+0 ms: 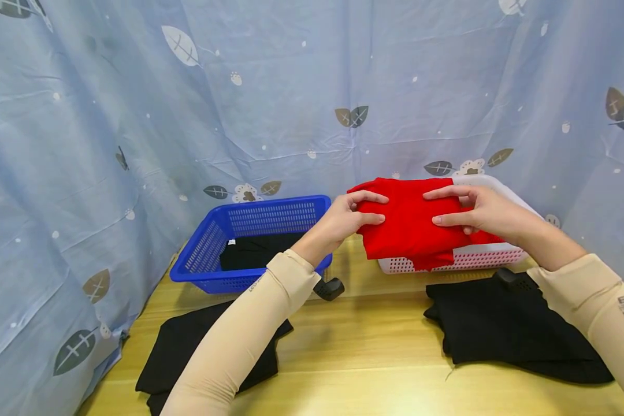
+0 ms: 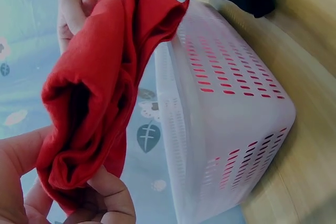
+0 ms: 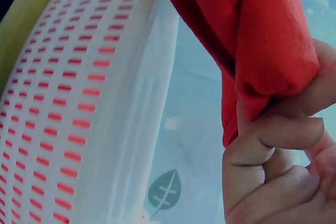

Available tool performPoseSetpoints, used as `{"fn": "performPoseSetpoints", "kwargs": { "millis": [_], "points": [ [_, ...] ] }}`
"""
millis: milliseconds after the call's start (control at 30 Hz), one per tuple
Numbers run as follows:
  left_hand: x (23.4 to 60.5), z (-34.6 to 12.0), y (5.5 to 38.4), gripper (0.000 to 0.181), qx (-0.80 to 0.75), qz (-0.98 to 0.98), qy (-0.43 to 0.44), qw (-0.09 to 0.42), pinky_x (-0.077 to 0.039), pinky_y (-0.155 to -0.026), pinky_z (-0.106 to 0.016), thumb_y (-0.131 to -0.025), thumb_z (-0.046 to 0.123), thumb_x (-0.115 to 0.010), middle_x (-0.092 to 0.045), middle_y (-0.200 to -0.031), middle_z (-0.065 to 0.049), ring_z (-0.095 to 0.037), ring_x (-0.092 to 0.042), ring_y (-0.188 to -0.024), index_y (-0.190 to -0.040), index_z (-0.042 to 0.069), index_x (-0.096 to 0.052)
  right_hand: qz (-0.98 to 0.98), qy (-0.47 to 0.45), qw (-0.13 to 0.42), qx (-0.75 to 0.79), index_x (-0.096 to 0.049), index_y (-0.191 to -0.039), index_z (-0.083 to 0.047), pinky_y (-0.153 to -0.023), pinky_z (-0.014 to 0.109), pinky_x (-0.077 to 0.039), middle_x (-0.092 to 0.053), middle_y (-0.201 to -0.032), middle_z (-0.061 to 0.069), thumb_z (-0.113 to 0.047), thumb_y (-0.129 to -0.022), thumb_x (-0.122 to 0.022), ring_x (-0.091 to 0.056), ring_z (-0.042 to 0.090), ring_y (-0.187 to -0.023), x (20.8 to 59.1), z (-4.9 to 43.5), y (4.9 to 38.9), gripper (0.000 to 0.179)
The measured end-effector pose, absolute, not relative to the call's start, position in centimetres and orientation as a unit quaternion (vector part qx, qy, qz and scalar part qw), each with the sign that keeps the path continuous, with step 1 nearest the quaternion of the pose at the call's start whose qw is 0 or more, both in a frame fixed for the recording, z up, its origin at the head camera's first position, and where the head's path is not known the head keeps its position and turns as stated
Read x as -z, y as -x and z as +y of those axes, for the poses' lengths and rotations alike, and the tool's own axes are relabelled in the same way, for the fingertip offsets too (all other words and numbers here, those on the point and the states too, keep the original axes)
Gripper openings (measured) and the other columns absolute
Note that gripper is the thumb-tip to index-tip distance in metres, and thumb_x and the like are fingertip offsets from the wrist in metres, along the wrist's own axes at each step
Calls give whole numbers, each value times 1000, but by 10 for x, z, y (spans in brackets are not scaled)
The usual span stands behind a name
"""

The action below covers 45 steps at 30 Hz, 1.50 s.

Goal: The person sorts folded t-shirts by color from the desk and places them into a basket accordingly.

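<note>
Both hands hold up a folded red garment (image 1: 405, 216) in front of the white basket (image 1: 491, 259). My left hand (image 1: 345, 216) grips its left edge, thumb and fingers on the near face. On the opposite edge, my right hand (image 1: 481, 214) pinches the cloth the same way. The left wrist view shows the red cloth (image 2: 100, 72) folded in several layers, with fingers curled under its lower end. In the right wrist view, bent fingers (image 3: 278, 150) hold the cloth's end. More red shows through the white basket's slots (image 3: 63, 87).
To the left stands a blue basket (image 1: 249, 277) with black cloth (image 1: 255, 253) inside. Folded black garments lie at the front left (image 1: 187, 341) and front right (image 1: 515, 329) of the wooden table (image 1: 353, 358). A leaf-patterned curtain (image 1: 270, 104) hangs behind.
</note>
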<state>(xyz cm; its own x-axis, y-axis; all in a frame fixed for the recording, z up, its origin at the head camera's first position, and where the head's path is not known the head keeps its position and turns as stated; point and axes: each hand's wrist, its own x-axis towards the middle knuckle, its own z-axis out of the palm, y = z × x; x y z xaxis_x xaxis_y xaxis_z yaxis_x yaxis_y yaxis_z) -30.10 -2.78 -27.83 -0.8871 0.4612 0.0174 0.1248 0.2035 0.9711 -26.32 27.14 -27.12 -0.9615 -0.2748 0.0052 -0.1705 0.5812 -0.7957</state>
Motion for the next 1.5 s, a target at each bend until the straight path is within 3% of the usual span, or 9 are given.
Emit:
{"fn": "performPoseSetpoints", "kwargs": {
  "millis": [233, 500, 700, 900, 1167, 1500],
  "points": [
    [286, -10, 311, 29, -608, 764, -180, 117, -62, -87, -30, -99, 9, -75, -66, -134, -2, -16, -72, -97, -126, 18, -79, 903, 118, 46, 410, -52, -159, -18, -65, 35, -54, -60, -109, 9, -30, -101, -76, -53, 24, -64, 275, 283, 278, 63],
    [295, 12, 322, 29, -602, 775, -166, 98, -59, -97, -34, -97, 7, -75, -61, -146, -3, -16, -66, -105, -124, 17, -80, 910, 104, 50, 397, -50, -160, -17, -65, 33, -51, -55, -86, 4, -29, -102, -76, -49, 20, -64, 276, 296, 288, 64],
    [300, 26, 329, 27, -596, 784, -151, 86, -52, -89, -31, -96, 6, -76, -64, -141, -6, -16, -61, -101, -122, 15, -78, 914, 100, 48, 389, -51, -159, -16, -63, 33, -52, -55, -89, 4, -29, -102, -76, -46, 19, -63, 277, 303, 296, 64],
    [301, 34, 333, 28, -588, 793, -133, 91, -57, -101, -40, -98, 6, -75, -64, -139, -10, -18, -61, -107, -125, 14, -75, 921, 98, 46, 375, -51, -158, -15, -65, 35, -54, -63, -98, 5, -32, -101, -77, -51, 20, -66, 280, 308, 305, 65],
    [302, 40, 339, 31, -570, 809, -117, 90, -59, -105, -46, -98, 8, -76, -62, -141, -9, -21, -59, -119, -127, 16, -73, 924, 105, 51, 364, -50, -159, -14, -65, 35, -52, -58, -85, 7, -29, -101, -77, -49, 19, -62, 278, 309, 314, 66],
    [307, 52, 341, 28, -549, 824, -104, 89, -59, -102, -43, -98, 10, -75, -63, -137, -8, -19, -58, -114, -125, 18, -71, 927, 108, 45, 355, -49, -158, -6, -64, 34, -53, -64, -118, 17, -22, -102, -74, -54, 22, -66, 283, 313, 318, 64]
  ]
}}
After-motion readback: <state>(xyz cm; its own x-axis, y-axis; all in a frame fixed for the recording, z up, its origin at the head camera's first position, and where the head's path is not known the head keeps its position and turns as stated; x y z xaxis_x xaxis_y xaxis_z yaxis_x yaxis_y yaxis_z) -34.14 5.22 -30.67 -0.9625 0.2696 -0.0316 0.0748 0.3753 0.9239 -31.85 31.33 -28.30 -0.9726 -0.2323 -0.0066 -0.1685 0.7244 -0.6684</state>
